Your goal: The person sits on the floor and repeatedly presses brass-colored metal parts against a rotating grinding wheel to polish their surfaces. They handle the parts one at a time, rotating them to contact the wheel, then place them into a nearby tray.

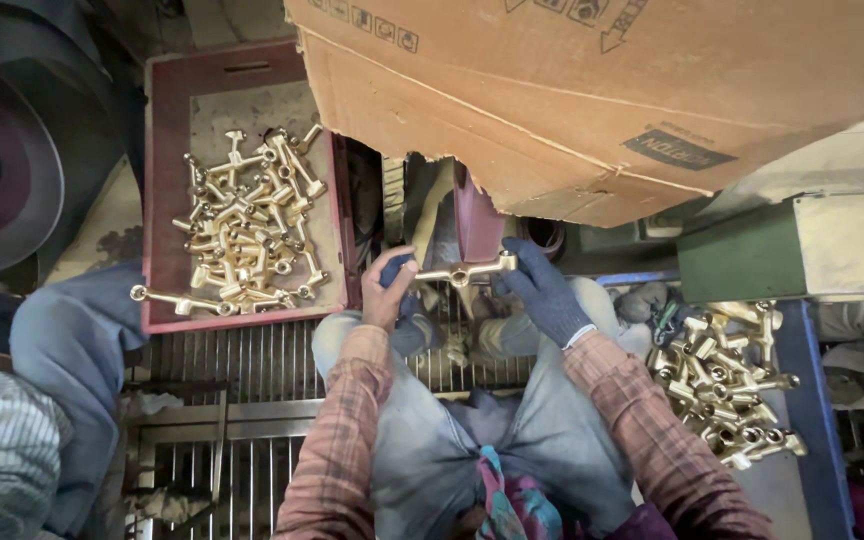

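Both hands, the bare left hand (389, 290) and the blue-gloved right hand (544, 290), grip a golden cross-shaped brass fitting (462, 273) at the centre, with the dark red plastic crate (167, 200) of finished-looking fittings at ten o'clock and a loose pile of brass fittings (727, 385) at four o'clock.

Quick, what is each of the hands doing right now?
Left hand: closed on one end of the T-shaped brass fitting.
Right hand, in a dark glove: closed on its other end.

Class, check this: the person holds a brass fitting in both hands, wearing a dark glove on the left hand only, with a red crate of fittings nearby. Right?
Not quite. The head view shows the dark glove on the right hand; the left hand is bare. Both hold the brass fitting, with the red crate nearby.
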